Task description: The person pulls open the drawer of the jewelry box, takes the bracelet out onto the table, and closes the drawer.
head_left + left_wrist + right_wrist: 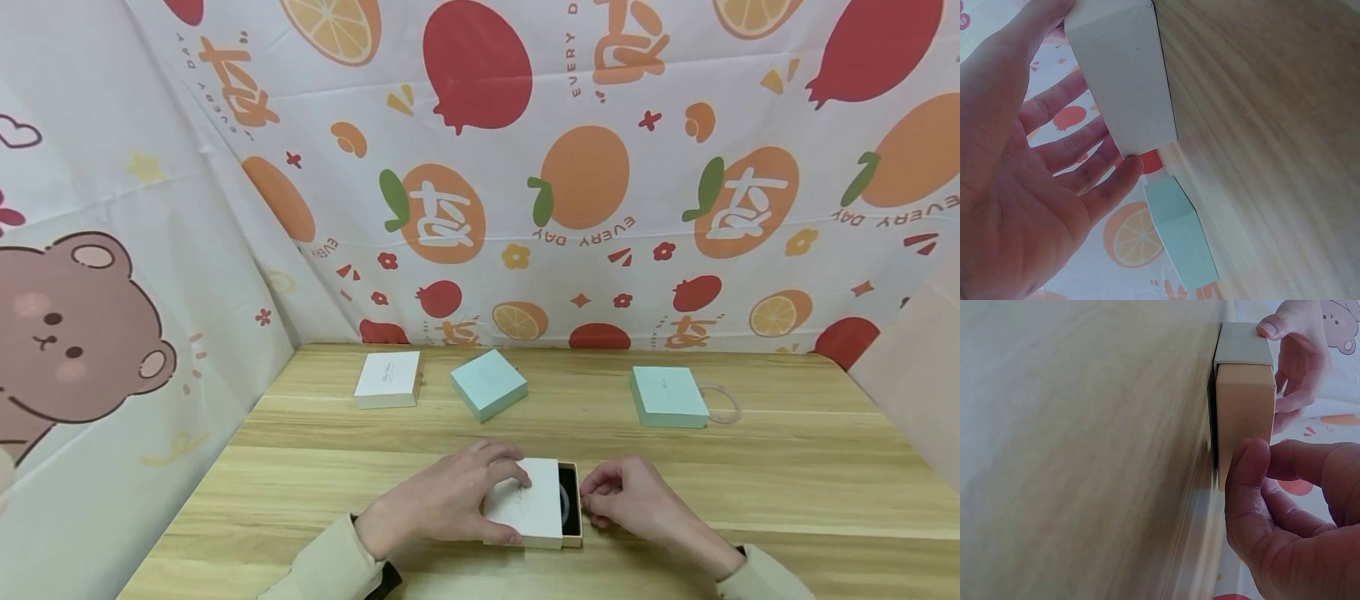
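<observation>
A white slide-out box (536, 504) lies on the table in front of me, its tan inner drawer (1246, 409) pulled partway out to the right. Black lining (572, 521) shows in the drawer, with part of a pale ring-shaped bangle (564, 502) on it. My left hand (457, 492) holds the white cover from the left, thumb at the near side and fingers over the top. At the drawer's outer end, my right hand (633, 496) pinches with thumb and index finger; the bit between the fingertips is hidden.
Farther back stand another white box (386, 379) on the left, a mint-green box (489, 383) beside it, and a second mint-green box (667, 396) on the right. A pale ring (738, 408) sticks out by that last box. Printed cloth hangs behind the wooden table (315, 467).
</observation>
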Action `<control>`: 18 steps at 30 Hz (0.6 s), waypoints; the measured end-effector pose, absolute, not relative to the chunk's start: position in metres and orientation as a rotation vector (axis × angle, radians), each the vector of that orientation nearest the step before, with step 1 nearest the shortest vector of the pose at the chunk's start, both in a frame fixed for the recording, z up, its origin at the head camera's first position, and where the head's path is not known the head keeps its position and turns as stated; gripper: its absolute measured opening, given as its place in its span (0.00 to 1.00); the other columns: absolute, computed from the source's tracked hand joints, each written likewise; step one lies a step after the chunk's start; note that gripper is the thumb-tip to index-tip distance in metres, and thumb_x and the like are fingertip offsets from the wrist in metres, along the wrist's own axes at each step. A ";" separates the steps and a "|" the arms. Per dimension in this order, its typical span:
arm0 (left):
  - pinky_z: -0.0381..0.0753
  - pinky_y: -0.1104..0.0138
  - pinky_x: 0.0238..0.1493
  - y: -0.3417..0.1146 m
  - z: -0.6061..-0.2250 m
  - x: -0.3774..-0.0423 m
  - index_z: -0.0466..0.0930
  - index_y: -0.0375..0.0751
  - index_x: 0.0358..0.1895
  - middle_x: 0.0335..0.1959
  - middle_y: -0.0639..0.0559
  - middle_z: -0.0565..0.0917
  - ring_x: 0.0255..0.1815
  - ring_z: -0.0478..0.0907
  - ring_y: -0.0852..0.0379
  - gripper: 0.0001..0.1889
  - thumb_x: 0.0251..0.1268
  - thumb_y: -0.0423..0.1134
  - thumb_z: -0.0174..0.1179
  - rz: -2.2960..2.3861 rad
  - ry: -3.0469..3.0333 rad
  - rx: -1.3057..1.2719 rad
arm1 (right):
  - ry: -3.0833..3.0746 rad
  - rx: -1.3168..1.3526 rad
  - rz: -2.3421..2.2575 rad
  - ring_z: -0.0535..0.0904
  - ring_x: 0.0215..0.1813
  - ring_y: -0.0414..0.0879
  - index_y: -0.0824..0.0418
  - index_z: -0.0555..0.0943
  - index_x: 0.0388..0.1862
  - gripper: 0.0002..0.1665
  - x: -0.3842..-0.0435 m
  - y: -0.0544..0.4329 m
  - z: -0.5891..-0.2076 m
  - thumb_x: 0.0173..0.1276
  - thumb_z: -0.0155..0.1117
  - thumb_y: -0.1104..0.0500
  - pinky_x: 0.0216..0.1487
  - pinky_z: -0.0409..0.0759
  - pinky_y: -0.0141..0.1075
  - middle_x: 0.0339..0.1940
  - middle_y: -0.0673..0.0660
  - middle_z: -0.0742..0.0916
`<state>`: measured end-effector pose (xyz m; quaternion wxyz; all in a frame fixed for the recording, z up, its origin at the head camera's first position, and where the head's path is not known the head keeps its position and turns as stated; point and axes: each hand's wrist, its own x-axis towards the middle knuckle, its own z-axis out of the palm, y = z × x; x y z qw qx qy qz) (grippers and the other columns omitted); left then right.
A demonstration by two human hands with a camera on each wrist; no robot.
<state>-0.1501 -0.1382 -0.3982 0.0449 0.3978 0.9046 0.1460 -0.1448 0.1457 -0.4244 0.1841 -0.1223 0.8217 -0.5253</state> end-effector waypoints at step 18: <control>0.79 0.58 0.65 -0.139 -0.399 -0.150 0.80 0.57 0.59 0.70 0.53 0.76 0.70 0.72 0.53 0.28 0.58 0.63 0.71 0.462 2.758 1.202 | 2.298 -0.325 -1.502 0.80 0.27 0.44 0.68 0.85 0.39 0.05 -0.144 0.151 -0.429 0.66 0.66 0.67 0.27 0.79 0.30 0.25 0.55 0.86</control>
